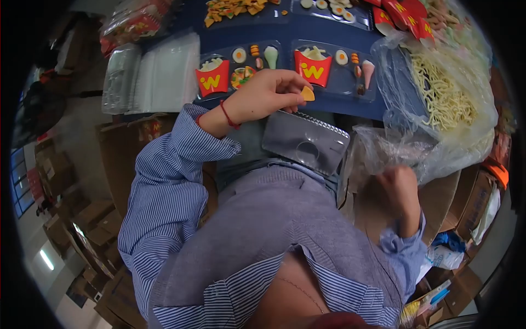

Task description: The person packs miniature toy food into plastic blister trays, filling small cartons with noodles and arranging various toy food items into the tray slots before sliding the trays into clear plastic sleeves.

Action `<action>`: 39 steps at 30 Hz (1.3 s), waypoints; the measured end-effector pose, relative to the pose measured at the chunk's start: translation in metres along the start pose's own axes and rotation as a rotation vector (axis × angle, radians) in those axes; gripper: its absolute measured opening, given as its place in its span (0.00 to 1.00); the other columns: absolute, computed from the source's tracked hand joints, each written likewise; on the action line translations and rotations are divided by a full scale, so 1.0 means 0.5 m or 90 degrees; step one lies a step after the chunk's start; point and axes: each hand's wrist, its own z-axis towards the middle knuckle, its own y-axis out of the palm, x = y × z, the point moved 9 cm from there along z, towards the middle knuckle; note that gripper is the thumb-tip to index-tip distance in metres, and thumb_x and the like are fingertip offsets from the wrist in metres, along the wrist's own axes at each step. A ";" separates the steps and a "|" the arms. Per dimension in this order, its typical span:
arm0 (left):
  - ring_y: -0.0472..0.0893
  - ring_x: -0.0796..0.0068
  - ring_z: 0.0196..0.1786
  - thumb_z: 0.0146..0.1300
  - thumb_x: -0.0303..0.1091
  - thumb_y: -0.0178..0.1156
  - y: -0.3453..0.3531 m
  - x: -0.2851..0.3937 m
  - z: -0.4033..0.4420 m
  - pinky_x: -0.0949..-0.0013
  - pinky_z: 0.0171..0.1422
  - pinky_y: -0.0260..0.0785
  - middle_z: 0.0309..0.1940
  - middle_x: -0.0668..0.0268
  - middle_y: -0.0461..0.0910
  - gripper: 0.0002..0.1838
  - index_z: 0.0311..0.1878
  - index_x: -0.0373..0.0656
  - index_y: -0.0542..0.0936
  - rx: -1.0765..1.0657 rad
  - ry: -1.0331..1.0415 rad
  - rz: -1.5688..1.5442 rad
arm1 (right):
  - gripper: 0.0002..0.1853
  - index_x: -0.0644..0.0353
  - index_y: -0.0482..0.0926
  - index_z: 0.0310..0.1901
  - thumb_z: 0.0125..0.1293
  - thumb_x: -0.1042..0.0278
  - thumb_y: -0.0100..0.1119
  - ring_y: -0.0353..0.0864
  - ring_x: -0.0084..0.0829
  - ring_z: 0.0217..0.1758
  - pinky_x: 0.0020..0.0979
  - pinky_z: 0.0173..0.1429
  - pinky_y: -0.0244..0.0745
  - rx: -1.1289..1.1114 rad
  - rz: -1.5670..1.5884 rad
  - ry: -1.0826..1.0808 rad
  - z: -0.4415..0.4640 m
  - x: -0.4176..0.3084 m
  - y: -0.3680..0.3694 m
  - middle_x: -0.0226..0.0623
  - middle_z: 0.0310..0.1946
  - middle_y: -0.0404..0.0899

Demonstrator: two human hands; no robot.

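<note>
My left hand (266,96) is raised over the near edge of the blue table, pinching a small orange toy wedge (308,94) like a pizza slice between thumb and fingers. Just beyond it, a clear blister tray (334,93) holds a red toy fries box (313,68), a toy egg (341,57) and a pink cone (368,71). Under the hand, a clear plastic shell (307,141) rests on my lap. My right hand (400,189), somewhat blurred, is low beside a plastic bag, its fingers curled; what they hold, if anything, is hidden.
Another filled tray (274,50) lies left of the first. Stacked clear shells (167,74) are at the table's left. Orange wedges (235,11) are heaped at the back. At right, a bag of pale toy fries (444,90) overhangs the edge above a cardboard box (402,211).
</note>
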 end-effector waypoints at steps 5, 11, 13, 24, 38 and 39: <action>0.86 0.73 0.37 0.60 0.27 0.68 0.021 0.023 0.002 0.71 0.43 0.77 0.35 0.60 0.86 0.13 0.44 0.36 0.75 0.037 0.126 0.181 | 0.14 0.61 0.80 0.55 0.68 0.76 0.59 0.80 0.32 0.35 0.30 0.41 0.73 0.121 0.247 -0.078 0.029 -0.113 -0.037 0.39 0.35 0.79; 0.87 0.70 0.36 0.60 0.30 0.68 0.023 0.054 -0.008 0.70 0.41 0.77 0.32 0.60 0.85 0.11 0.40 0.37 0.77 0.085 0.198 0.187 | 0.12 0.69 0.80 0.51 0.66 0.82 0.59 0.83 0.28 0.40 0.26 0.45 0.77 0.357 0.569 -0.302 0.218 -0.329 -0.198 0.40 0.37 0.79; 0.87 0.71 0.36 0.62 0.33 0.68 -0.035 0.067 -0.023 0.71 0.40 0.77 0.32 0.60 0.85 0.10 0.40 0.38 0.79 0.130 0.195 0.172 | 0.07 0.69 0.81 0.47 0.69 0.80 0.58 0.82 0.23 0.36 0.22 0.40 0.75 0.351 0.606 -0.292 0.262 -0.337 -0.192 0.36 0.37 0.79; 0.82 0.54 0.44 0.64 0.35 0.63 -0.533 0.027 0.039 0.56 0.48 0.77 0.40 0.59 0.80 0.10 0.47 0.44 0.81 0.549 0.141 0.992 | 0.09 0.65 0.81 0.47 0.68 0.74 0.65 0.79 0.19 0.33 0.20 0.38 0.72 0.325 0.864 -0.074 0.307 -0.162 -0.146 0.30 0.34 0.83; 0.82 0.60 0.42 0.56 0.23 0.60 0.110 0.073 0.118 0.65 0.45 0.76 0.41 0.62 0.79 0.08 0.40 0.39 0.78 0.178 0.598 0.654 | 0.13 0.61 0.82 0.43 0.54 0.79 0.65 0.82 0.37 0.49 0.37 0.51 0.75 0.572 0.051 -0.296 0.243 -0.187 -0.140 0.35 0.46 0.83; 0.82 0.61 0.43 0.56 0.25 0.59 0.121 0.063 0.138 0.65 0.47 0.76 0.41 0.62 0.79 0.06 0.39 0.39 0.78 0.147 0.598 0.654 | 0.13 0.61 0.82 0.43 0.54 0.79 0.65 0.82 0.37 0.49 0.37 0.51 0.75 0.572 0.051 -0.288 0.230 -0.183 -0.138 0.35 0.46 0.83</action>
